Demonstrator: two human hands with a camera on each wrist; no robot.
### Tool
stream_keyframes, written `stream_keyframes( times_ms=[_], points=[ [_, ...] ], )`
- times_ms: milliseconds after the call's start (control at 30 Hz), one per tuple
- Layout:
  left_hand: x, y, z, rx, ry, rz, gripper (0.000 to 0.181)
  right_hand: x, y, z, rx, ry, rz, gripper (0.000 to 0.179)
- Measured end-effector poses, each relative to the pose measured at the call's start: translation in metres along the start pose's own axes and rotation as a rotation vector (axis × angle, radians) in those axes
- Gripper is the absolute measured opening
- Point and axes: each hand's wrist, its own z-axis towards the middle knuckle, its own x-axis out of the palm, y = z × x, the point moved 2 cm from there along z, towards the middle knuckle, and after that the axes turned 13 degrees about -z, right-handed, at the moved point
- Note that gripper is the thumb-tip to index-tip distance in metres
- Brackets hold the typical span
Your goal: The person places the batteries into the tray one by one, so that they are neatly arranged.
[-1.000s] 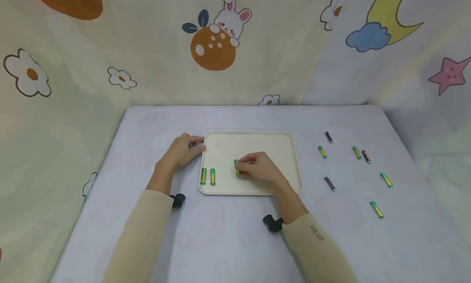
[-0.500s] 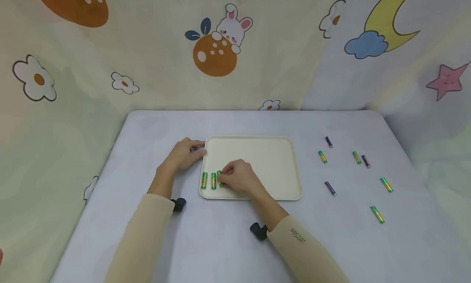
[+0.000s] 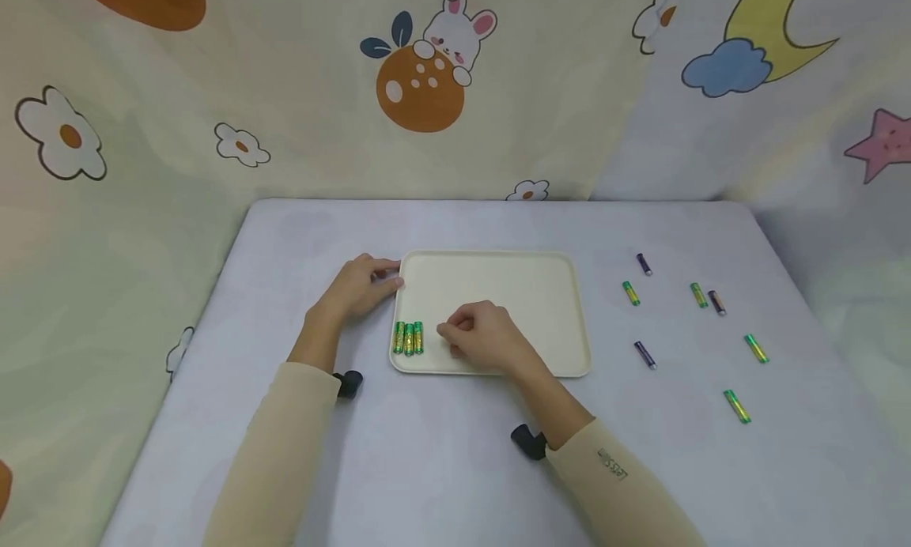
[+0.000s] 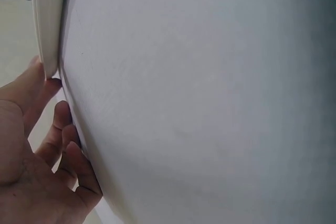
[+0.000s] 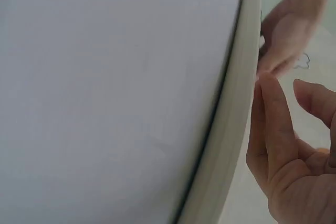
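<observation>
Three green-and-yellow batteries point(image 3: 409, 338) stand side by side in the near left corner of the cream tray point(image 3: 498, 274), lying lengthwise toward me. My left hand point(image 3: 360, 288) grips the tray's left rim; in the left wrist view the thumb and a finger point(image 4: 51, 88) meet its edge point(image 4: 46, 24). Over the tray, to the right of the batteries, hovers my right hand point(image 3: 484, 337). Its thumb point(image 5: 314, 98) and forefinger are apart in the right wrist view, holding nothing. The batteries are out of sight in both wrist views.
Right of the tray, more batteries lie scattered on the white tabletop point(image 3: 455, 468): green ones such as the nearest green battery point(image 3: 737, 406), and dark ones such as a dark battery point(image 3: 645, 355). A printed cloth point(image 3: 306, 73) hangs behind the table.
My right hand carried a green battery left, set it beside the other two, let go and drew back right. The three batteries now sit close together. My left hand stays at the tray.
</observation>
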Motion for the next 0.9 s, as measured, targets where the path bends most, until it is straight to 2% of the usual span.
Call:
stream_keyframes(
  times_ms=[167,267,500,733,900],
  points=[
    [0.001,-0.001,0.002,0.007,0.012,0.009,0.050,-0.028,-0.024,-0.018,0.022,-0.024,0.081,0.025],
    [0.001,0.000,0.003,-0.002,0.007,0.014,0.050,-0.047,-0.041,-0.026,0.032,-0.041,0.089,0.028],
    [0.002,0.000,0.000,-0.033,0.010,0.016,0.051,-0.087,-0.087,-0.052,0.092,-0.120,-0.001,0.033],
    [0.004,-0.001,0.002,-0.015,0.017,0.018,0.052,-0.125,-0.141,-0.095,0.166,-0.188,-0.052,0.044],
    [0.001,0.001,0.003,-0.021,0.014,0.029,0.051,-0.151,-0.175,-0.127,0.248,-0.234,-0.168,0.052]
  ],
)
